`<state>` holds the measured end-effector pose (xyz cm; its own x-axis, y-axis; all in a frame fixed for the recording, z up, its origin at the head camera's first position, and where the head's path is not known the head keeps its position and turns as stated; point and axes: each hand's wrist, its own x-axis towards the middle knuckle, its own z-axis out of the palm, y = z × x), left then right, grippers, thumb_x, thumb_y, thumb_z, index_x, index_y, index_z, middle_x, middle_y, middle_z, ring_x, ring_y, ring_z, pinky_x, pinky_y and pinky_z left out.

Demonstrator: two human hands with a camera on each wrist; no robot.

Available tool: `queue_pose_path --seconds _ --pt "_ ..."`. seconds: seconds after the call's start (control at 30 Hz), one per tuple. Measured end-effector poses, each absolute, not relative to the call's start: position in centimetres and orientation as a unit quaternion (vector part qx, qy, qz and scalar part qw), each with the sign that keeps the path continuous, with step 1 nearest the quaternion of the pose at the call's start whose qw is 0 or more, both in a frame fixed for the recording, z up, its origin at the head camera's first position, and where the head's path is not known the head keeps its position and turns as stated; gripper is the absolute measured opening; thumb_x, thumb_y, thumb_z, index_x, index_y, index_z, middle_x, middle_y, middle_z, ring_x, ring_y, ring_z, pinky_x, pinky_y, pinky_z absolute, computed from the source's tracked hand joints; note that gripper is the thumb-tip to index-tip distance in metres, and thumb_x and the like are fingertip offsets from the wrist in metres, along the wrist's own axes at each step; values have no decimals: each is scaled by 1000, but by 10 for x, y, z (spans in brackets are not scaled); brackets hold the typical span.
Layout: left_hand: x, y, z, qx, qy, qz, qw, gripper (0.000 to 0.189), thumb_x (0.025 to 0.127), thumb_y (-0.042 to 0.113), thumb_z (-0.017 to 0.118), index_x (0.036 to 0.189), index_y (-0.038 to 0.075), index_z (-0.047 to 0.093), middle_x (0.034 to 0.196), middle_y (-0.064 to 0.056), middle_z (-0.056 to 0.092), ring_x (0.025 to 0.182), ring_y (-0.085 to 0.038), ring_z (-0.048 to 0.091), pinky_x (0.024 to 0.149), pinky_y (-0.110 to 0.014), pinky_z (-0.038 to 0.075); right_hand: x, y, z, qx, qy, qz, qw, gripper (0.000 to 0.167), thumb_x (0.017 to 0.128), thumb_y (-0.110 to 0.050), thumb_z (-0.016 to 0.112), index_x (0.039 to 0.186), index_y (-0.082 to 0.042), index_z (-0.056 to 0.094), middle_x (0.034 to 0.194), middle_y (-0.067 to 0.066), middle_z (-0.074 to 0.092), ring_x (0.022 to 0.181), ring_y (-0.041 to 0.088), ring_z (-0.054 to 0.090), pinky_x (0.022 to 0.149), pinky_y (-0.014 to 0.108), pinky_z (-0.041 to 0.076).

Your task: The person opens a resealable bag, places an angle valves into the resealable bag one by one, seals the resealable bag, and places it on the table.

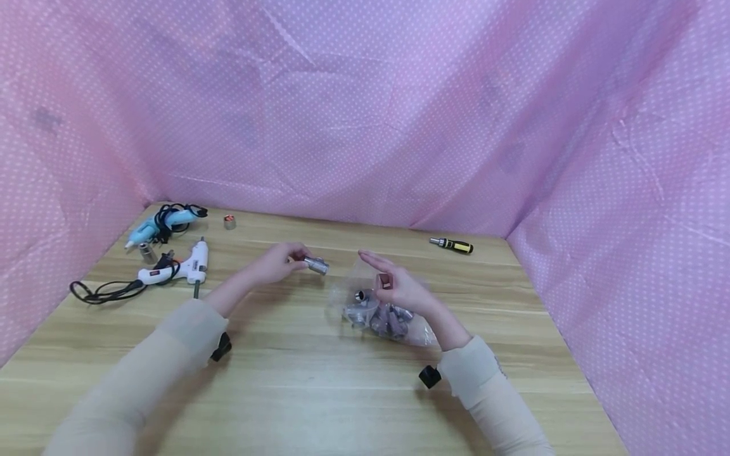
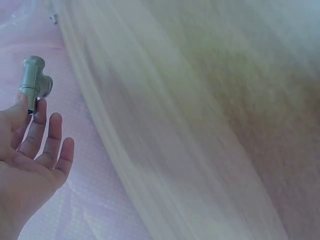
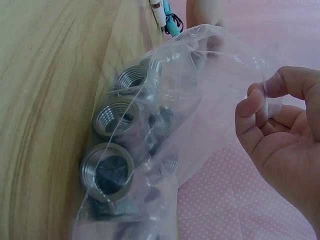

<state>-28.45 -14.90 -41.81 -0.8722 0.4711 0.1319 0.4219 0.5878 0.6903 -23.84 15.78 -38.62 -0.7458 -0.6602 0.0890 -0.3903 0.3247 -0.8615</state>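
Note:
My left hand (image 1: 279, 261) pinches a metal pipe tee (image 1: 316, 265) by its narrow threaded end, above the table. In the left wrist view the tee (image 2: 33, 75) points up from the thumb and fingertips, its side branch to the right. A clear plastic bag (image 1: 422, 332) of metal pipe fittings (image 1: 390, 322) lies right of centre. My right hand (image 1: 403, 290) pinches the bag's edge between thumb and index finger. Through the film in the right wrist view, several wide threaded fittings (image 3: 114, 119) show; those farther down are partly hidden.
Left on the wooden table (image 1: 296, 392) lie a blue glue gun (image 1: 149, 229), a white glue gun (image 1: 196, 263) with a black cord, and a small metal cylinder (image 1: 147, 253). A small metal ring-like piece (image 1: 229, 222) stands behind. A yellow-black screwdriver (image 1: 459, 246) lies back right. Pink dotted cloth (image 1: 353, 126) surrounds the table.

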Motion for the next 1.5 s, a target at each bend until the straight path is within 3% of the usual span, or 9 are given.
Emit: queue_pose_path --seconds 0.23,0.53,0.77,0.97,1.2,1.33,1.5 --pt "-260 -136 -406 259 876 408 -2 19 88 13 66 104 4 67 88 -4 68 81 -16 60 71 -28 53 -240 158 -388 -331 805 -473 136 79 79 11 54 149 -16 29 156 5 22 60 7 44 50 21 47" --pt "-231 -112 -403 237 844 478 -48 19 81 12 74 96 3 69 82 -4 69 71 -12 60 61 -22 52 -240 157 -387 -319 806 -478 141 80 79 12 55 148 -22 31 155 0 23 60 9 47 51 37 52" --pt "-217 -90 -409 238 830 504 -17 21 80 12 74 99 5 69 88 -3 70 75 -11 62 66 -24 53 -239 156 -387 -330 801 -478 143 81 79 12 55 148 -20 30 156 -1 22 59 10 47 50 30 51" --pt "-217 -73 -422 266 832 487 -3 22 80 12 73 99 1 69 88 -4 70 75 -9 62 68 -23 53 -234 153 -380 -330 804 -474 145 80 78 15 54 149 -12 27 157 7 19 59 8 44 51 22 47" --pt "-219 -58 -427 299 827 476 19 19 81 5 71 99 0 69 90 -8 71 79 -16 65 71 -27 55 -220 148 -362 -332 801 -477 144 77 78 15 53 147 -3 27 156 14 20 59 6 45 52 27 51" --pt "-218 -55 -426 314 824 470 32 21 83 3 69 104 1 69 96 -10 72 84 -15 66 73 -23 55 -221 149 -366 -333 799 -482 136 77 77 14 53 148 -4 27 155 14 20 58 6 45 49 21 47" --pt "-216 -59 -425 331 803 489 75 28 86 2 64 114 2 65 107 -10 70 98 -18 66 87 -25 53 -234 154 -384 -330 798 -486 131 81 77 11 55 149 -15 28 156 9 19 59 6 45 49 20 46"
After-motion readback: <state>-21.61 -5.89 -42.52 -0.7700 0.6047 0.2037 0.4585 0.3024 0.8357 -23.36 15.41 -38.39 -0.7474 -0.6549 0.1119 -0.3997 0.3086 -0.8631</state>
